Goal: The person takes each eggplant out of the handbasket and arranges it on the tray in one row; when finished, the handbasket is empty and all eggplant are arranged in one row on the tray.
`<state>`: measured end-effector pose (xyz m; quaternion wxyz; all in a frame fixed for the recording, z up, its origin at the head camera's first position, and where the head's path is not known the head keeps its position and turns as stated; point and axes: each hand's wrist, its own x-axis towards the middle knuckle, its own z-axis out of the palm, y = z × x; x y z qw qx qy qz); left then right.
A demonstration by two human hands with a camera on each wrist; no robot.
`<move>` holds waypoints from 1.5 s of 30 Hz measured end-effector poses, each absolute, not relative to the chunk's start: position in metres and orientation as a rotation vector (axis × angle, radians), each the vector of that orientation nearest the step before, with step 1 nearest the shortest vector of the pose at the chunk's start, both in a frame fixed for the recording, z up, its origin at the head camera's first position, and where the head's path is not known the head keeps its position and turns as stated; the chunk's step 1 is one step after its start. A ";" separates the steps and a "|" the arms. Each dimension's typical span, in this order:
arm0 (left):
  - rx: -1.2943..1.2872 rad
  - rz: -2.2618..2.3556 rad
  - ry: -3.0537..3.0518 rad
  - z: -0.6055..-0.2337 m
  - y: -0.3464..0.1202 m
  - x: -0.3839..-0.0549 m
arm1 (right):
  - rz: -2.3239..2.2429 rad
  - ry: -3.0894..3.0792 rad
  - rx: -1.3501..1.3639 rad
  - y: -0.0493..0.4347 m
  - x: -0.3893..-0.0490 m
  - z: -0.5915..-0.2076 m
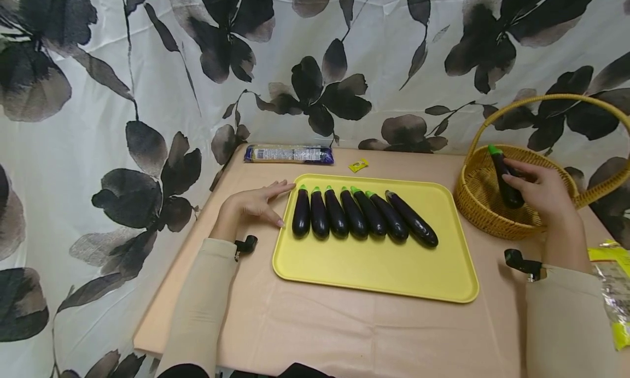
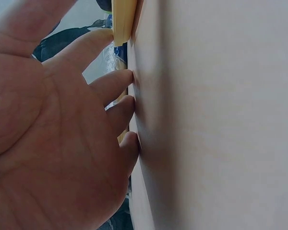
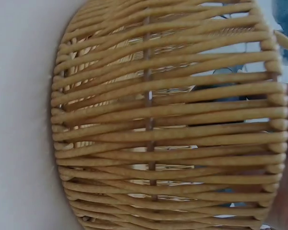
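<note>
In the head view, a dark purple eggplant [image 1: 504, 176] with a green cap is pinched by my right hand [image 1: 543, 191] over the opening of a wicker basket [image 1: 484, 220]. The basket's woven wall [image 3: 168, 112] fills the right wrist view and mostly hides that hand. A row of several eggplants [image 1: 337, 215] lies side by side on a yellow tray [image 1: 364, 271], the rightmost one slanted. My left hand [image 1: 258, 201] touches the tray's left edge, fingers extended; in the left wrist view, the palm [image 2: 62, 139] shows with fingertips against the tabletop.
Behind the tray lie a blue-ended plastic package [image 1: 289, 154] and a small yellow packet [image 1: 358, 165]. A yellow and clear bag [image 1: 612, 290] sits at the right edge. The basket's tall handle [image 1: 556, 97] arches above the right hand. A floral curtain [image 1: 275, 115] hangs behind the table [image 1: 315, 329].
</note>
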<state>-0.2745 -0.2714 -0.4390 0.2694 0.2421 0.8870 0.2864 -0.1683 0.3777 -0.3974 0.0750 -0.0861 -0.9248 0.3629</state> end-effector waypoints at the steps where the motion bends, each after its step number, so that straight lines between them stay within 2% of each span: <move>1: 0.650 0.770 2.391 -0.439 -0.271 -0.274 | 1.103 -2.761 -0.269 0.376 -0.167 -0.397; 15: 0.666 0.744 2.411 -0.439 -0.271 -0.274 | 1.183 -2.692 -0.264 0.363 -0.156 -0.400; 34: 0.666 0.746 2.411 -0.439 -0.269 -0.276 | 1.392 -2.597 -0.134 0.342 -0.145 -0.371; 45: 0.659 0.743 2.411 -0.442 -0.270 -0.277 | 1.385 -2.614 0.049 0.325 -0.146 -0.364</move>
